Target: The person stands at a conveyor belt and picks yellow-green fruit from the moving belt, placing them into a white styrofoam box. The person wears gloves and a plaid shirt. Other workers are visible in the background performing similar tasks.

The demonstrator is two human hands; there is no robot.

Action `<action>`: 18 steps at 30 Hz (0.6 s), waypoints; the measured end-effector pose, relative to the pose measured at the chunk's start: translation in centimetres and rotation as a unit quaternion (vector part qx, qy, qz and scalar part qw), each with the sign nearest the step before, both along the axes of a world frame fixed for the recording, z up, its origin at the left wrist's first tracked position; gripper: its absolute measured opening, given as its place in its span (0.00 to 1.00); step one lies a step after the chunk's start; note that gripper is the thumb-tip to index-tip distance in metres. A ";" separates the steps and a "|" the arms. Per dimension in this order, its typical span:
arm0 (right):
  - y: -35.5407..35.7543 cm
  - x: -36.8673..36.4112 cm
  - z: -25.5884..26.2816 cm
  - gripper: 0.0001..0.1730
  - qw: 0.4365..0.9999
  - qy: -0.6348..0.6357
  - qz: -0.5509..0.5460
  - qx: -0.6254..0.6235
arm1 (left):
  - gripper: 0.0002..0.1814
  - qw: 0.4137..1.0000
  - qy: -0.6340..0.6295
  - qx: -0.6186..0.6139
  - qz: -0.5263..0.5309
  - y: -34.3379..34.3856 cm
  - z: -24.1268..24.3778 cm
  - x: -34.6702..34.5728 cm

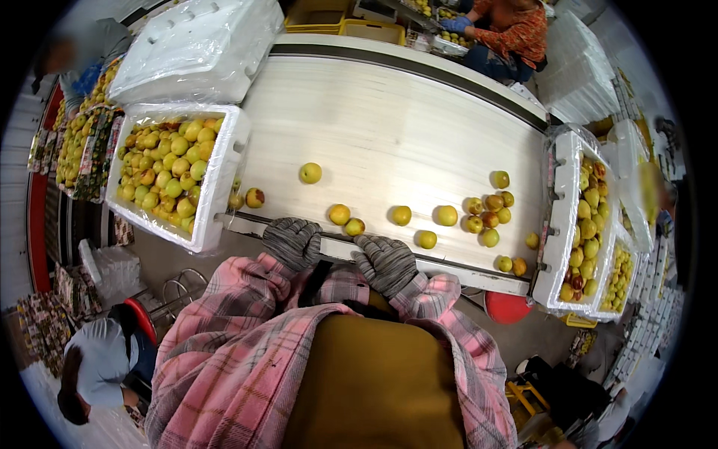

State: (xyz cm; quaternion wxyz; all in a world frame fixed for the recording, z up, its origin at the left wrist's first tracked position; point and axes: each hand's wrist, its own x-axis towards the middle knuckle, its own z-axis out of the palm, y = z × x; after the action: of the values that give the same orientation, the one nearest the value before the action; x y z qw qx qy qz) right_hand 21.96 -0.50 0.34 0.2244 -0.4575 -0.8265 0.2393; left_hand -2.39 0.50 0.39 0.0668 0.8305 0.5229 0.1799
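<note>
Both my hands wear grey knitted gloves and rest at the near edge of a pale conveyor belt [387, 129]. My left hand [293, 242] lies on the metal rim with its fingers together; whether they close on anything I cannot tell. My right hand [386, 262] lies on the same rim, fingers slightly bent, nothing visible in it. Just beyond and between them sit two yellow-green jujube-like fruits, one [339, 214] behind the other [354, 227]. Another fruit [311, 173] lies farther up the belt, and a reddish one [254, 197] is at left. Several more [490, 219] cluster at right.
A foam box [224, 168] full of fruit stands at left, below wrapped foam boxes [193, 53]. More filled foam boxes [552, 224] stand at right. A red stool [506, 307] is under the near edge. Co-workers sit across the belt [507, 33] and behind at left [104, 359].
</note>
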 end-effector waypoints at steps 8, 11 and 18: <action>-0.2 2.0 0.4 0.15 1.000 0.030 0.002 0.008 | 0.07 0.999 0.027 0.023 0.041 -0.3 -0.4 0.5; -0.4 2.8 0.6 0.16 1.000 0.003 -0.021 0.018 | 0.07 0.998 0.038 0.016 0.043 -0.3 -0.5 0.6; 0.1 3.1 1.1 0.20 0.996 -0.062 -0.001 -0.070 | 0.07 0.996 0.031 0.022 0.082 -0.6 -1.1 0.9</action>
State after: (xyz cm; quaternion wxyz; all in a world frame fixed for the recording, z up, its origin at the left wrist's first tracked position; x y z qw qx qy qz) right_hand 25.03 -0.36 1.48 0.1403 -0.4865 -0.8198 0.2673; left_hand -1.53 -0.07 -0.67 0.0171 0.7911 0.5873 0.1702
